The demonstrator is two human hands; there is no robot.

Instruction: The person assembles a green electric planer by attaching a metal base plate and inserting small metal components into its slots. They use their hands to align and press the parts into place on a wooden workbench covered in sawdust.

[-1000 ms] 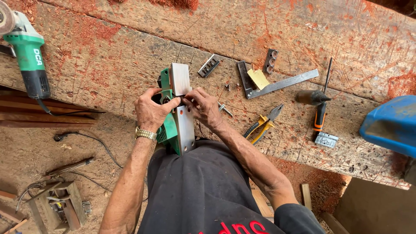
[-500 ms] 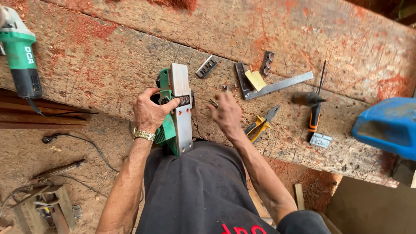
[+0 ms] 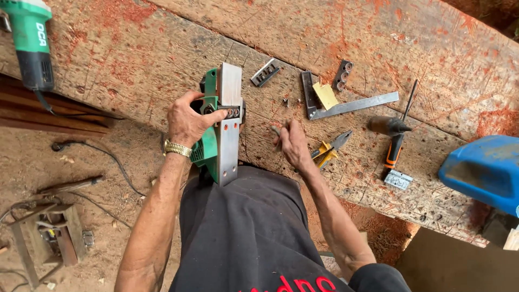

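Green power tool (image 3: 30, 46) lies at the far left of the wooden worktop (image 3: 135, 59). Left hand (image 3: 186, 121), grip closed around the green electric planer (image 3: 221, 127), holds it sole-up at the worktop's near edge. Right hand (image 3: 292, 145), fingertips pinching a small metal part (image 3: 275, 131), rests beside yellow-handled pliers (image 3: 327, 151). Farther right: steel square (image 3: 346, 105), screwdriver (image 3: 397, 143), blue object (image 3: 481, 170).

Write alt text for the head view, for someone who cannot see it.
Seen from above, a person's left hand grips a green electric planer turned sole-up at the edge of a worn wooden bench, while the right hand picks at a small part on the wood. Pliers, a square and a screwdriver lie nearby.
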